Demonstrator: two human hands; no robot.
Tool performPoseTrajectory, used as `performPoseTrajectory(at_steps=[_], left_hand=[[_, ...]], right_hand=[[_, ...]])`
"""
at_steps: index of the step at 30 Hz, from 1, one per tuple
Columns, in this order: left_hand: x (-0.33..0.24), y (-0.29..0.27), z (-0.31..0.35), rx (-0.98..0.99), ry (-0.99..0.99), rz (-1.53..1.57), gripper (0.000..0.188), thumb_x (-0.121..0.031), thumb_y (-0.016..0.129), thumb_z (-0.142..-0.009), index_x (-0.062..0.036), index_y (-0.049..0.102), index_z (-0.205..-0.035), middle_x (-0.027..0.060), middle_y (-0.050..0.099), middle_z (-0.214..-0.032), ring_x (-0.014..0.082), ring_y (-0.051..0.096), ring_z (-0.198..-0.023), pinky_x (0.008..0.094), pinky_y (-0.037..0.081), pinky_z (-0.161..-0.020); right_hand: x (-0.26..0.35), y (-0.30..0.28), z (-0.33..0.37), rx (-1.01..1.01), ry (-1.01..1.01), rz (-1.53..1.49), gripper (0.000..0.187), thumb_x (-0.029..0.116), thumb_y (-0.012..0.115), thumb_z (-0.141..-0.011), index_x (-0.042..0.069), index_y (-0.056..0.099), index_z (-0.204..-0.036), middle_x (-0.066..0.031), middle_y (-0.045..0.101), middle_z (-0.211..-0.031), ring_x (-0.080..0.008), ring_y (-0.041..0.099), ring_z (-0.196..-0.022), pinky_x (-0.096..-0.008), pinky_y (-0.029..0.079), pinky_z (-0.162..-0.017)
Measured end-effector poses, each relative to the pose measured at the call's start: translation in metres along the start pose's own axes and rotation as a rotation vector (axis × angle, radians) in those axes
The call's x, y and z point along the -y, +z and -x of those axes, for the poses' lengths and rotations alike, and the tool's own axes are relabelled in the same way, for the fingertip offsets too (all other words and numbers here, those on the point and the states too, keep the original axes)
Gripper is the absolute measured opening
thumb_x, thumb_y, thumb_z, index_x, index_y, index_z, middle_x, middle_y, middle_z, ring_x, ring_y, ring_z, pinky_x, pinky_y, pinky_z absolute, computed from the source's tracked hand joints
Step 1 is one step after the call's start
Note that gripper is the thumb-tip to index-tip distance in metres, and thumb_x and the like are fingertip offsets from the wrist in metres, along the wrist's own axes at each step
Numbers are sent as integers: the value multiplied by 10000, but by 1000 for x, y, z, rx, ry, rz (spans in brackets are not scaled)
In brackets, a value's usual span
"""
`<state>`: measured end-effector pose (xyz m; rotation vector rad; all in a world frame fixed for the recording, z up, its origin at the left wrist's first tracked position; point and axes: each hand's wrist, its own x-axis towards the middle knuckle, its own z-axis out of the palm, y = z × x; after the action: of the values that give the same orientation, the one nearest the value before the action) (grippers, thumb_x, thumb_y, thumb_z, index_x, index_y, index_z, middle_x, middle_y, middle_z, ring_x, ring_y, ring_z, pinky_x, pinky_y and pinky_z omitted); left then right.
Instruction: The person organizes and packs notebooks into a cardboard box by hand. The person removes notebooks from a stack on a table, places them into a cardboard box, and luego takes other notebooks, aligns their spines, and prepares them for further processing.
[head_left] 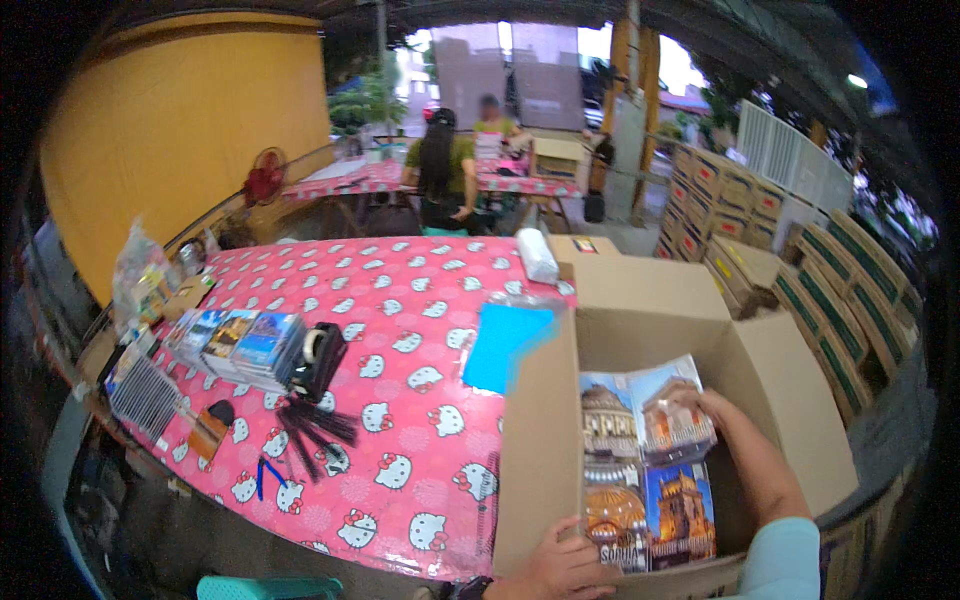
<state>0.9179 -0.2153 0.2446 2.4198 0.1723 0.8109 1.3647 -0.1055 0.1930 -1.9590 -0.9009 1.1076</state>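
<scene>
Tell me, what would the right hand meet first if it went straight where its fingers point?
Past the picture cover the right hand touches, likely the domed-building cover to its left; depth is unclear.

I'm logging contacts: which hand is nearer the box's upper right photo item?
Right hand, touching the photo item; the left hand is at the near left corner of the cardboard box.

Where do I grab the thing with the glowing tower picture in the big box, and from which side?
I'd reach down from above and pinch the right edge of the tower picture item. It looks flat, picture up, with a gap between that edge and the wall of the big box. Its left edge seems harder: the orange dome item sits close beside it.
</scene>
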Motion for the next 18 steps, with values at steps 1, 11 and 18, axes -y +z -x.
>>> performPoseTrajectory(at_steps=[1, 11, 18], left_hand=[[8, 11, 0, -117, 73, -66, 263, -364, 682, -712, -194, 643, -909, 10, 458, -743, 180, 461, -802, 507, 240, -970], [9, 9, -1, -130, 91, -114, 355, -339, 755, -644, -178, 664, -947, -22, 452, -654, 148, 477, -719, 414, 246, -970], [19, -60, -26, -489, -139, 657, 936, -374, 754, -644, -54, 236, -1354, 128, 357, -1359, 258, 409, -1177, 438, 245, -1008]], right_hand=[[-12, -16, -12, -97, -70, 241, 479, 352, 747, -628, -11, 645, -923, -95, 648, -894, -218, 615, -701, -323, 502, -669], [151, -6, 151, -663, -627, 889, 594, 262, 741, -582, -8, 512, -1058, -219, 609, -907, -349, 597, -817, -403, 470, -714], [200, 35, 269, -416, -958, 132, 636, 208, 747, -612, -7, 488, -1151, -118, 603, -989, -193, 584, -884, -305, 460, -793]])
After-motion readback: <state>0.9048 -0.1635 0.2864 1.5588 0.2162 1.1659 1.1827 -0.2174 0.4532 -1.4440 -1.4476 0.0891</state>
